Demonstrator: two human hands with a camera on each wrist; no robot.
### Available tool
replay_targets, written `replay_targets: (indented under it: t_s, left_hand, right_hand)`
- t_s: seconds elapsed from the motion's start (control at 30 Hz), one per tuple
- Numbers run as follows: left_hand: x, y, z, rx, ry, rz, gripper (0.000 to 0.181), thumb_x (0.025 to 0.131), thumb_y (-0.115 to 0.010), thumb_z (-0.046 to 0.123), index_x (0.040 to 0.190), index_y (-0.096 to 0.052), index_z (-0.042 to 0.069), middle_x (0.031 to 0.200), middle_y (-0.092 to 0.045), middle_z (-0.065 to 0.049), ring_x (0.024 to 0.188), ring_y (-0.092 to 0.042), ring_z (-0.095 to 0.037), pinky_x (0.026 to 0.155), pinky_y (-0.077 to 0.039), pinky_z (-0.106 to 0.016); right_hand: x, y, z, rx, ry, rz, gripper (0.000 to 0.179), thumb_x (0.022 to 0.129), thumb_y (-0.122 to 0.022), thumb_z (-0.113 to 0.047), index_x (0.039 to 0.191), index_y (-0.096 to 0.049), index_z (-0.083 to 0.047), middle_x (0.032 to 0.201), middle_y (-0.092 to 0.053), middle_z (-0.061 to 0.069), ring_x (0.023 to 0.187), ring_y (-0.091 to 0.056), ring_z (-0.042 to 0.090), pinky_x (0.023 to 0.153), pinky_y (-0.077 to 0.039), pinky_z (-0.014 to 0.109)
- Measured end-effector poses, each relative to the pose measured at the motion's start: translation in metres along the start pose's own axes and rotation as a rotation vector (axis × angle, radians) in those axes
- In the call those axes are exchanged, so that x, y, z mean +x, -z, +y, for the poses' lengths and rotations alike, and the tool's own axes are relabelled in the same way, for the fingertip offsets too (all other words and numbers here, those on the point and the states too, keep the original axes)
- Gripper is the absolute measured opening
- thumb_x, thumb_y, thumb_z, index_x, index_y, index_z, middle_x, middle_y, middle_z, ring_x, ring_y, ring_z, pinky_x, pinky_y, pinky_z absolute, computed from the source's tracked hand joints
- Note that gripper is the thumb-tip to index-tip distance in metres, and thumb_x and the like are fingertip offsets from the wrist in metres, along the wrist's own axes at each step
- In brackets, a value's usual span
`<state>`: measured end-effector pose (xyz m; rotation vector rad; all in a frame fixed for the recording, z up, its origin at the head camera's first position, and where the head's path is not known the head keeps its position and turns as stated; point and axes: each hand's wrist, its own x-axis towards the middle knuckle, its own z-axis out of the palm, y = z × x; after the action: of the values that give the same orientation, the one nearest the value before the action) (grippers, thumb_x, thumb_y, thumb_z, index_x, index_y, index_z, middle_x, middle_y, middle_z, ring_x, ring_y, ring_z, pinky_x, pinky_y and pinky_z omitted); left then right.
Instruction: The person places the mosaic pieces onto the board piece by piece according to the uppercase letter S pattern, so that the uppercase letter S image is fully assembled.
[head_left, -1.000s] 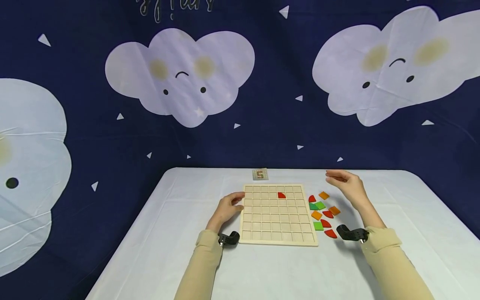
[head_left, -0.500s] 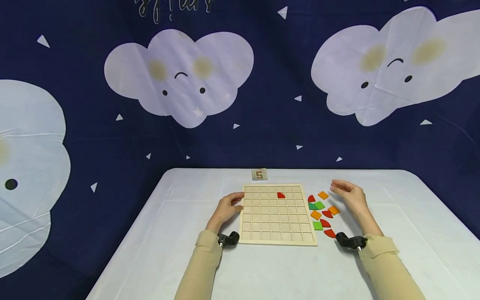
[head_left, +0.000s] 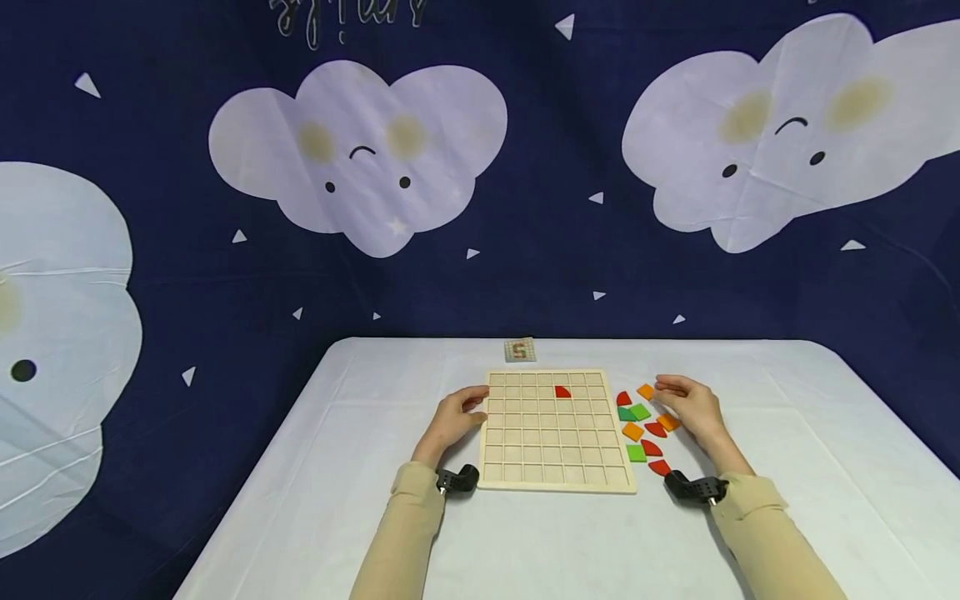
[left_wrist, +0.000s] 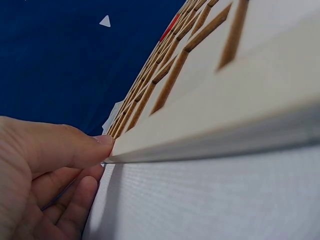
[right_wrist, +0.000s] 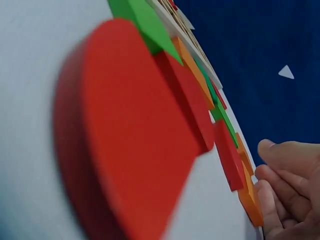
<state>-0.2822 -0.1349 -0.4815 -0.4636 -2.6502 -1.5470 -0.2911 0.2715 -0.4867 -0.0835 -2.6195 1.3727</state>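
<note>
At the left edge of a wooden grid board point(head_left: 558, 487) rests my left hand point(head_left: 453, 417). In the left wrist view its thumb point(left_wrist: 102, 145) touches the board's rim, the other fingers lying below and behind. A red quarter-circle tile point(head_left: 562, 392) sits in one cell of an upper row. Over the right side of the loose tiles hovers my right hand point(head_left: 693, 410), between one orange square tile point(head_left: 645, 391) and another orange tile point(head_left: 667, 422). Its fingers are loosely bent, and I see nothing held. The right wrist view shows a red rounded tile point(right_wrist: 135, 125) close up.
Several loose tiles lie right of the board, among them a light green square point(head_left: 637, 452), a dark green piece point(head_left: 626, 413) and red quarter-circles point(head_left: 651, 448). Behind the board is a small patterned card point(head_left: 520, 350). A dark blue cloud-printed curtain point(head_left: 555, 283) hangs behind the white table point(head_left: 300, 500).
My right hand has come down and nearer, from above the far tiles to beside the orange ones. My left hand stays at the board's edge, and the tiles have not moved.
</note>
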Motion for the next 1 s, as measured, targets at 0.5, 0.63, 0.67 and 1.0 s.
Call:
replay_targets:
  t_s: [0.5, 0.63, 0.67, 1.0]
  left_hand:
    - [-0.001, 0.0, 0.002, 0.006, 0.015, 0.001, 0.047, 0.081, -0.065, -0.006, 0.127, -0.055, -0.004, 0.123, -0.059, -0.017, 0.112, -0.054, -0.03, 0.097, -0.045, -0.035]
    - [-0.002, 0.0, 0.001, 0.011, 0.012, 0.001, 0.046, 0.081, -0.066, -0.006, 0.127, -0.056, -0.005, 0.123, -0.059, -0.017, 0.112, -0.054, -0.03, 0.096, -0.046, -0.035]
    - [-0.001, 0.0, 0.001, 0.008, 0.013, -0.001, 0.046, 0.081, -0.066, -0.006, 0.126, -0.056, -0.005, 0.123, -0.059, -0.017, 0.112, -0.054, -0.03, 0.096, -0.046, -0.035]
    - [-0.004, 0.003, -0.002, -0.027, -0.078, -0.009, 0.044, 0.082, -0.066, -0.002, 0.125, -0.057, -0.003, 0.12, -0.061, -0.015, 0.109, -0.056, -0.026, 0.094, -0.047, -0.032]
  right_hand:
    - [-0.004, -0.009, -0.004, -0.179, 0.155, 0.057, 0.035, 0.083, -0.068, -0.006, 0.114, -0.061, 0.008, 0.102, -0.064, 0.024, 0.089, -0.059, 0.035, 0.079, -0.051, 0.046]
    - [-0.003, -0.008, -0.006, -0.188, 0.146, 0.055, 0.034, 0.083, -0.066, -0.005, 0.114, -0.062, 0.009, 0.1, -0.064, 0.024, 0.088, -0.06, 0.034, 0.078, -0.051, 0.045]
    - [-0.003, -0.008, -0.007, -0.186, 0.145, 0.053, 0.034, 0.083, -0.066, -0.005, 0.114, -0.062, 0.008, 0.1, -0.064, 0.024, 0.088, -0.06, 0.034, 0.076, -0.052, 0.043]
    - [0.003, 0.004, -0.032, -0.132, 0.179, 0.053, 0.034, 0.088, -0.065, -0.011, 0.118, -0.063, 0.003, 0.11, -0.065, 0.021, 0.097, -0.061, 0.035, 0.082, -0.051, 0.045]
